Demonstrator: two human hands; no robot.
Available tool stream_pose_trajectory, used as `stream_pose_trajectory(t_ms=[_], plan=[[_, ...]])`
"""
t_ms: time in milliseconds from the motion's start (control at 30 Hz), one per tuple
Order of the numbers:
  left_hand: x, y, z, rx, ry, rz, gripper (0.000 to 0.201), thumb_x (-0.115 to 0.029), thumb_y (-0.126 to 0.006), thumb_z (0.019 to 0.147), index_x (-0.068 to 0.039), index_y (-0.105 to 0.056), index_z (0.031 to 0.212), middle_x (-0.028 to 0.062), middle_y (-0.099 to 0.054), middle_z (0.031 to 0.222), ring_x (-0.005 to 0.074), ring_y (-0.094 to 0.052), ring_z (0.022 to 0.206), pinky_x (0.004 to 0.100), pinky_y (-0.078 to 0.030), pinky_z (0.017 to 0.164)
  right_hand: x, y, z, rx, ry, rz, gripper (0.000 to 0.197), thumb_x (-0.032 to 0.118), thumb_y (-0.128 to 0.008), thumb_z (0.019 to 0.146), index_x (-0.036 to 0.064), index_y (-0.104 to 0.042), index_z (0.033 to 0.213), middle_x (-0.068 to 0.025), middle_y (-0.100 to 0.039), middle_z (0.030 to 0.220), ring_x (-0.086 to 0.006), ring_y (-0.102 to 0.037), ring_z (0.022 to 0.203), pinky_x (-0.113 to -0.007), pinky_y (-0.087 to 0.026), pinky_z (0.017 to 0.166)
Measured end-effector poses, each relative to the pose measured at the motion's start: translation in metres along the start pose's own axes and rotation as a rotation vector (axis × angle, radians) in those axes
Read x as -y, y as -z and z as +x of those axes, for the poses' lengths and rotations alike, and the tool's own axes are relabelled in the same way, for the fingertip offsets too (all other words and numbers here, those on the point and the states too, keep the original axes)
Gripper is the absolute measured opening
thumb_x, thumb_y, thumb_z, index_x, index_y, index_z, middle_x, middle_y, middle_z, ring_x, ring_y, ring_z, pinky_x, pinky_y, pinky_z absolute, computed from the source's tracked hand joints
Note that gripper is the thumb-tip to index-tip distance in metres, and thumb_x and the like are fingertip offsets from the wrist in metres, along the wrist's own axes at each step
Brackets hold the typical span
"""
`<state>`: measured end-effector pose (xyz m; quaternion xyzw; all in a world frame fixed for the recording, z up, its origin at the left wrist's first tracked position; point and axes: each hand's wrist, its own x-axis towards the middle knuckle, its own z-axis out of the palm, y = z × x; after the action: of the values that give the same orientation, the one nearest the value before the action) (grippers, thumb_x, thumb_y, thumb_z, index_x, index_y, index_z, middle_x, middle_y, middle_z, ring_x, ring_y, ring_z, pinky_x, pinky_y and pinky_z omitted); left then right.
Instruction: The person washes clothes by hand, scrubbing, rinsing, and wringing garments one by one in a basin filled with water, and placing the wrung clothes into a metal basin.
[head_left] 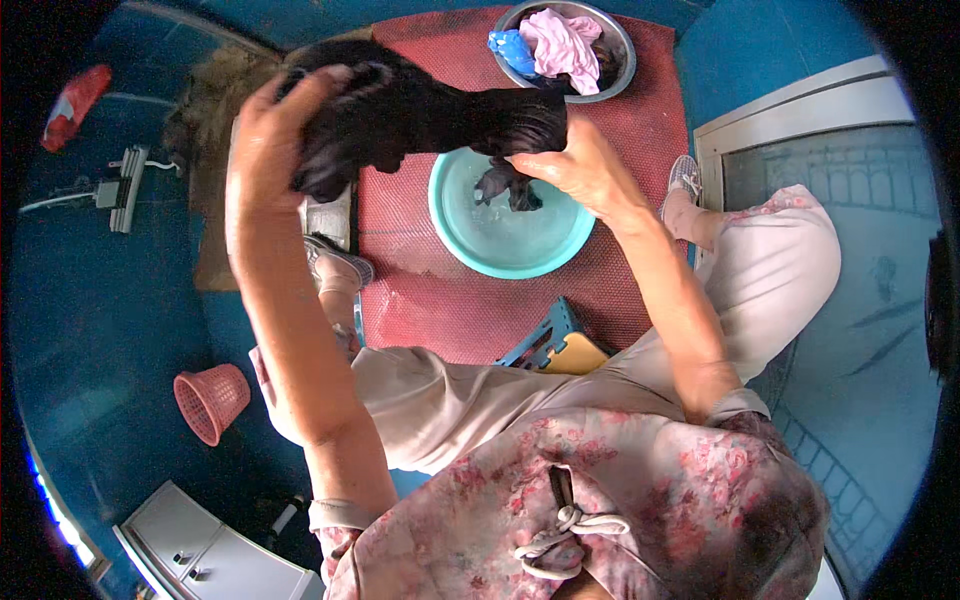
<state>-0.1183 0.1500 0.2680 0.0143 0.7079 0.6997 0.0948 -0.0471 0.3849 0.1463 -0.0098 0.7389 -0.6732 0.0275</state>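
Note:
A bunched black garment (pixel 420 115) is stretched between my raised hands, above the red mat. My left hand (pixel 275 135) is closed round its wadded left end, fingers on top. My right hand (pixel 580 170) grips the narrower, gathered right end, the thumb underneath. Below the garment stands a turquoise basin (pixel 510 271) of cloudy water. A small dark cloth (pixel 508 185) lies in that water, close under my right hand. The garment covers the basin's far edge in part.
A metal basin (pixel 629 55) with pink and blue clothes stands at the far right of the red mat (pixel 400 300). My feet flank the turquoise basin. A blue and yellow stool (pixel 565 345) is between my legs. A pink basket (pixel 212 403) is at left, a door at right.

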Motion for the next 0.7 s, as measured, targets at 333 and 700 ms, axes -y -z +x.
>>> stream_pose_trajectory(t_ms=[333, 700], plan=[[0.220, 0.008, 0.020, 0.026, 0.281, 0.247, 0.029, -0.018, -0.065, 0.075, 0.004, -0.065, 0.093, 0.0107, -0.067, 0.081, 0.0176, -0.063, 0.068, 0.0315, -0.052, 0.064, -0.021, -0.009, 0.014, 0.238, -0.108, -0.388, 0.030, 0.026, -0.064, 0.071, -0.0029, -0.061, 0.076, -0.0164, -0.063, 0.071, -0.0251, -0.064, 0.071, -0.037, -0.049, 0.068], [0.328, -0.088, -0.030, 0.234, 0.409, 1.050, 0.094, -0.030, -0.077, 0.064, -0.025, -0.022, 0.140, 0.0216, -0.037, 0.126, 0.0435, -0.051, 0.102, 0.0447, -0.048, 0.084, -0.239, -0.028, -0.009, 0.109, -0.492, -1.030, 0.073, 0.007, -0.055, 0.078, 0.0194, -0.020, 0.141, -0.0245, -0.049, 0.113, -0.0429, -0.049, 0.104, -0.049, -0.043, 0.087]])
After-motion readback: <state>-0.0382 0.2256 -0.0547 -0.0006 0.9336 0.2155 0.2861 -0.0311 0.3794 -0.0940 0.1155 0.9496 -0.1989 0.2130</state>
